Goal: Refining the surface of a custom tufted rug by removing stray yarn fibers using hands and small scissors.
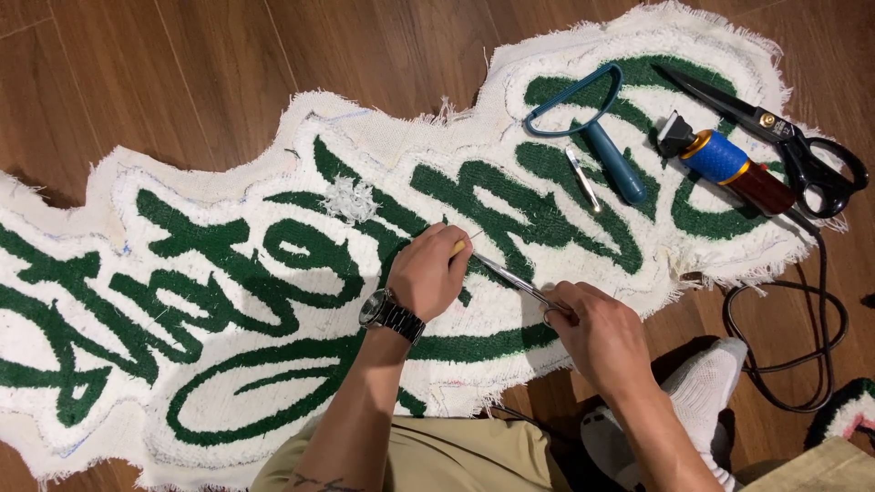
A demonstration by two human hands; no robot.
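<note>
Tufted rug | right hand grips small scissors, left hand pinches yellow-handled tool | risk: blades could nick green pile beside fingers.

The rug runs off the left edge of the view, and its near edge passes under the person's trousers. The small scissors show only their blades; the handles sit inside the right hand. The left hand covers most of a thin yellow tool, too little of it showing to name. The black cord vanishes behind the rug's right edge. Another tufted piece is cut by the right edge.
</note>
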